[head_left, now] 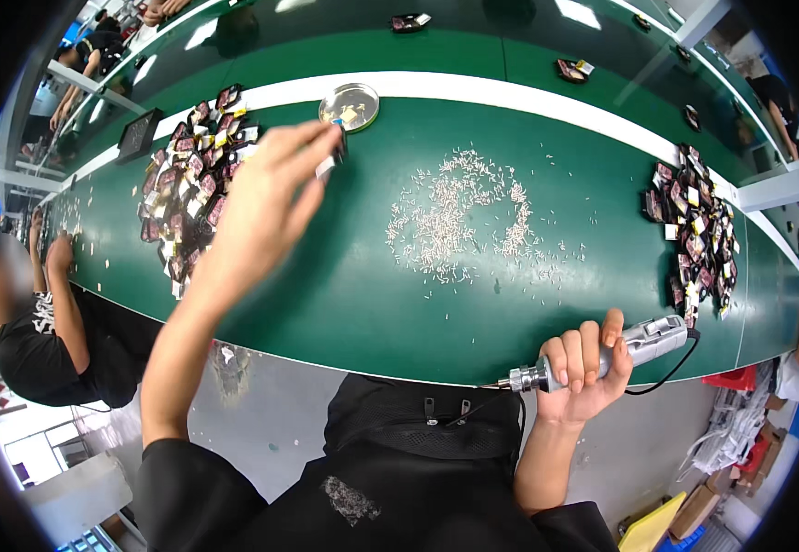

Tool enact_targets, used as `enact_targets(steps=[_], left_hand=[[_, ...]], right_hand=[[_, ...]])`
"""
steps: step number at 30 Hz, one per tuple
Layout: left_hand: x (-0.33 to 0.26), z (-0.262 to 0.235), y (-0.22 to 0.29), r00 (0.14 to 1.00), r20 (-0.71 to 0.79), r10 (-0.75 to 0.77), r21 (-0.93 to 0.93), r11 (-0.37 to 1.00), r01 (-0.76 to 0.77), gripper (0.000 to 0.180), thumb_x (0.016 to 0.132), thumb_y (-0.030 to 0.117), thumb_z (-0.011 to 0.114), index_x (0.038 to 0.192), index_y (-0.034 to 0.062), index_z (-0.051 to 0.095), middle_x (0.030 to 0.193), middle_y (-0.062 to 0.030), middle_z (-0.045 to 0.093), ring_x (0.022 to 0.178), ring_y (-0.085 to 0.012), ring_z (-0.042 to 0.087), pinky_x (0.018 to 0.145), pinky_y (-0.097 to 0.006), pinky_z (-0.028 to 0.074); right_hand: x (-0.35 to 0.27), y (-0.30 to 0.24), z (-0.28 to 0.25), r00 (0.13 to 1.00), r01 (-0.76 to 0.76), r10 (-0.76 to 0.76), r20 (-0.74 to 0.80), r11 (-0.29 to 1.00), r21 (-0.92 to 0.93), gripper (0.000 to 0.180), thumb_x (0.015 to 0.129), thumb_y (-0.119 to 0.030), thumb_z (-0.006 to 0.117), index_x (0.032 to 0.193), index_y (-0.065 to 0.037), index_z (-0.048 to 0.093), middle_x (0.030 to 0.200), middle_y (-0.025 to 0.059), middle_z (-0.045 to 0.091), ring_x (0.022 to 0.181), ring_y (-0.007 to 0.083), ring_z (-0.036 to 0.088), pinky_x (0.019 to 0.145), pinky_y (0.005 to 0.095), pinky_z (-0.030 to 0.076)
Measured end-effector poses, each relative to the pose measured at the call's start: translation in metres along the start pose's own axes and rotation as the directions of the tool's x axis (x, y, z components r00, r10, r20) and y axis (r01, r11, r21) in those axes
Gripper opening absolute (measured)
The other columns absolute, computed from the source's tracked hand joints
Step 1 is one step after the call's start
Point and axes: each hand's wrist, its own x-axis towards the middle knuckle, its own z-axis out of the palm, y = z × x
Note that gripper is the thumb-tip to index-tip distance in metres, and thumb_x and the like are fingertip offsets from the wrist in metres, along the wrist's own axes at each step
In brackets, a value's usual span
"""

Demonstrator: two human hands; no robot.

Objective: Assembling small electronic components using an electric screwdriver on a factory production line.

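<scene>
My left hand reaches over the left part of the green table, its fingers closed around a small black part with a pale label. Just beyond those fingers is a round metal dish with a few small yellowish and blue bits in it. My right hand wraps round a silver electric screwdriver at the near edge, its tip pointing left and a black cord trailing from its back end. Between the hands, many tiny whitish screw-like pieces lie loosely scattered.
A heap of black parts with labels lies left, a second heap right. A black tray stands beyond the left heap. Single parts sit on the conveyor past the white rail. A co-worker sits at left.
</scene>
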Motion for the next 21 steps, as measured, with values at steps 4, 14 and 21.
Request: enact_targets(steps=[4, 14, 21], left_hand=[[-0.075, 0.008, 0.081, 0.989, 0.094, 0.117, -0.116, 0.988, -0.106, 0.055, 0.06, -0.008, 0.061, 0.115, -0.0045, 0.055, 0.121, -0.0181, 0.054, 0.104, -0.0351, 0.054, 0.087, -0.042, 0.047], [-0.099, 0.023, 0.112, 0.995, 0.095, 0.022, -0.227, 0.974, 0.0, 0.044, 0.061, -0.011, 0.06, 0.105, -0.0055, 0.058, 0.112, -0.0159, 0.059, 0.1, -0.0333, 0.057, 0.083, -0.039, 0.049], [-0.093, 0.03, 0.114, 0.998, 0.069, 0.002, -0.19, 0.982, 0.011, 0.04, 0.06, -0.009, 0.064, 0.099, -0.0038, 0.059, 0.103, -0.0137, 0.061, 0.091, -0.0312, 0.059, 0.075, -0.038, 0.05]], right_hand=[[-0.007, 0.006, 0.002, 0.999, -0.01, 0.011, 0.049, 1.0, -0.025, 0.012, 0.092, -0.017, 0.044, 0.086, -0.008, 0.041, 0.052, -0.001, 0.038, 0.041, 0.0093, 0.037, 0.046, 0.0272, 0.036], [-0.04, 0.047, 0.018, 0.959, -0.23, 0.245, 0.141, 0.966, -0.118, 0.009, 0.09, -0.016, 0.043, 0.087, -0.008, 0.043, 0.051, -0.0008, 0.037, 0.04, 0.0104, 0.036, 0.047, 0.0279, 0.038], [-0.061, 0.074, 0.023, 0.947, -0.288, 0.304, 0.105, 0.946, -0.147, 0.006, 0.09, -0.013, 0.046, 0.089, -0.007, 0.044, 0.051, 0.0012, 0.039, 0.039, 0.012, 0.038, 0.046, 0.0288, 0.039]])
